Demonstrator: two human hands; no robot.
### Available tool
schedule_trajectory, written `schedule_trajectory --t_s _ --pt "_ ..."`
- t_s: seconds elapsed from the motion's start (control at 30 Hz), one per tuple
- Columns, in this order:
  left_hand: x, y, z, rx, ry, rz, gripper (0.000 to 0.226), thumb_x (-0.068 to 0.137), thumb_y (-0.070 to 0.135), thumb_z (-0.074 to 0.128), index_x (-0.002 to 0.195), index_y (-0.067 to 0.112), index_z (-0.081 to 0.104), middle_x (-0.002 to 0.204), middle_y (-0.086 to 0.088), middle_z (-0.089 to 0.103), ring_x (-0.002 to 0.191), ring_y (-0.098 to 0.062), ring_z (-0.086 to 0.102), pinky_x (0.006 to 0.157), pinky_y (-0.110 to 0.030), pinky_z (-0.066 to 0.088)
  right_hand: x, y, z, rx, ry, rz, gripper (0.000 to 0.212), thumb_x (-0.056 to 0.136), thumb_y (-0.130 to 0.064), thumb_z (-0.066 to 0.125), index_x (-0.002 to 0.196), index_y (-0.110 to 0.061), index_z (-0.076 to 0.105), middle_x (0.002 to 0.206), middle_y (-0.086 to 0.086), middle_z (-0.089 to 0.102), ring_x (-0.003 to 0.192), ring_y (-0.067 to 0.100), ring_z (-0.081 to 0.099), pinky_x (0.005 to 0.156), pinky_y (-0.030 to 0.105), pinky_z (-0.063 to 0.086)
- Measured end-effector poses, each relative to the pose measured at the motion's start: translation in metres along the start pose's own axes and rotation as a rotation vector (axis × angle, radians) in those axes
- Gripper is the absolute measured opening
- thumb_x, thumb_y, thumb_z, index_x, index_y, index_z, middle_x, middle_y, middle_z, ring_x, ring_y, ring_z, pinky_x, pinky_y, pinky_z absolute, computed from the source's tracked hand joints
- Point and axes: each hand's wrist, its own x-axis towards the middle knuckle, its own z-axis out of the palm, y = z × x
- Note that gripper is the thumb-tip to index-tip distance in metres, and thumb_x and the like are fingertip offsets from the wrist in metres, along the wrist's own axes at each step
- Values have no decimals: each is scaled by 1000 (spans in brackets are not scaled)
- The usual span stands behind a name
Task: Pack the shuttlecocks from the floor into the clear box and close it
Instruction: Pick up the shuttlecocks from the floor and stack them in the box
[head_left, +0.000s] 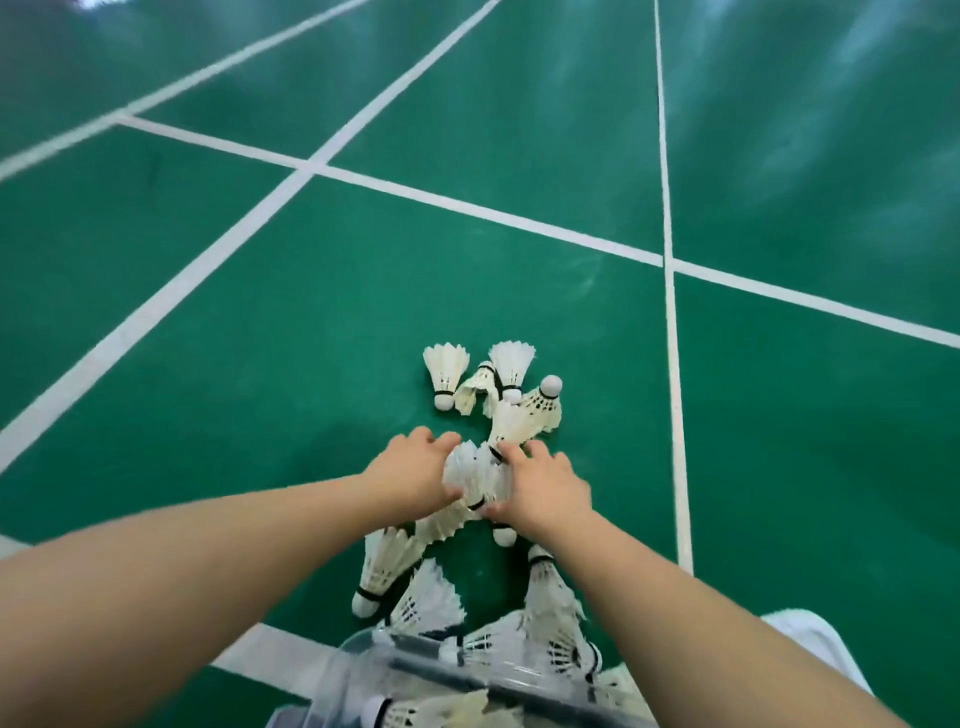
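Head view, entry by entry. Step in hand: gathering, roughly mid-task by my reckoning. My left hand (415, 467) and right hand (548, 491) meet from either side on a bunch of shuttlecocks (478, 475) low over the green court floor (260, 338). The left fingers curl round the feather skirts and the right fingers and thumb pinch near a black-banded cork, so both hands are gripping the bunch. Clear box (358, 675): at the bottom edge of the view, nearest me, between my forearms, top open, with several shuttlecocks already inside. Next move, as I judge it: lift the bunch as one, draw it back over the near group and let it go inside the box walls. That calls for even pressure from both sides, since the feathers crush easily and a loose one could slip out. Far group (511, 366): about four shuttlecocks just beyond my fingertips, touching one another, corks pointing different ways. Near group (382, 566): several more lying between my hands and the box, some resting against its far wall and directly in the return path. White court lines (483, 208): crossing the floor, no obstacle. White object (800, 639): lower right beside my right forearm, and I cannot tell what it is. Lid: none I can identify, so closing waits until the floor pieces are packed.
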Motion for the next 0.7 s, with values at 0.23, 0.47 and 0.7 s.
schedule_trajectory --t_s 0.23,0.47,0.7 --pt "16 9 16 111 38 144 19 88 31 52 77 19 61 73 1 49 88 -27 56 71 -29 34 11 1 -3 -90 19 -133 35 87 -42 57 113 -18 54 106 10 60 98 30 58 64 30 38" --pt "-14 19 -13 -5 117 209 25 87 31 58 87 8 69 94 -11 68 103 -24 56 88 -30 41 -30 9 -36 22 75 -227 34 90 -39 53 66 -16 45 72 2 51 73 24 48 54 29 33" --pt "-98 62 -73 -107 127 211 34 88 35 56 59 20 48 67 2 54 66 -17 48 52 -26 31 -123 32 -106 108 178 -261 41 88 -46 56 59 -19 44 57 -4 49 56 15 45 53 30 35"
